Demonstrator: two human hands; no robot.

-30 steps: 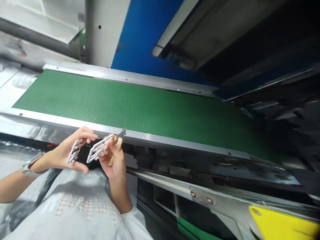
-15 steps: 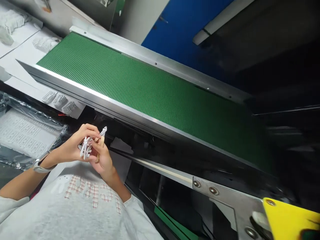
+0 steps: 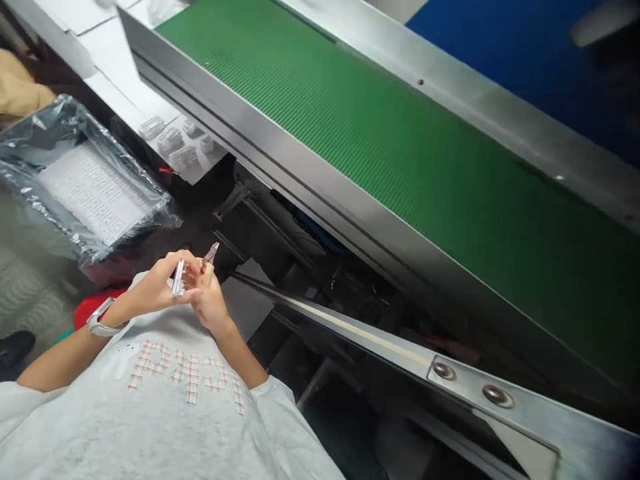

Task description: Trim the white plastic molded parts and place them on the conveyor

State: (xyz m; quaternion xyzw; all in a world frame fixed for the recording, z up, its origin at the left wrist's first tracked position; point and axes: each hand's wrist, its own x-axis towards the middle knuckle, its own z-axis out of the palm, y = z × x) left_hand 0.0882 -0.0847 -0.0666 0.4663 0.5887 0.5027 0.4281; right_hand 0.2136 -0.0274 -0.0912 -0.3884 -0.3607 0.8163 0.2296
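My left hand point(image 3: 159, 285), with a watch on its wrist, grips a small stack of white plastic parts point(image 3: 178, 279) between thumb and fingers in front of my shirt. Right beside it, my right hand point(image 3: 212, 308) is wrapped around a pair of nippers point(image 3: 209, 275) with cream handles. Their metal tip points up and away from me. The fingers of both hands come close together around the parts. Whether the right fingers also touch the white parts I cannot tell.
A green conveyor belt point(image 3: 320, 133) with metal side rails runs diagonally ahead. Several stacks of white parts point(image 3: 183, 157) stand on a white table point(image 3: 113, 57) at left. Below it is a plastic-lined bin point(image 3: 55, 123) holding a sheet of parts point(image 3: 93, 190). A metal bar point(image 3: 350, 323) crosses at right.
My view has shifted, so belt and bin appear lower and farther right. The held white stack now shows as a thinner, neater edge. Both hands keep their hold.
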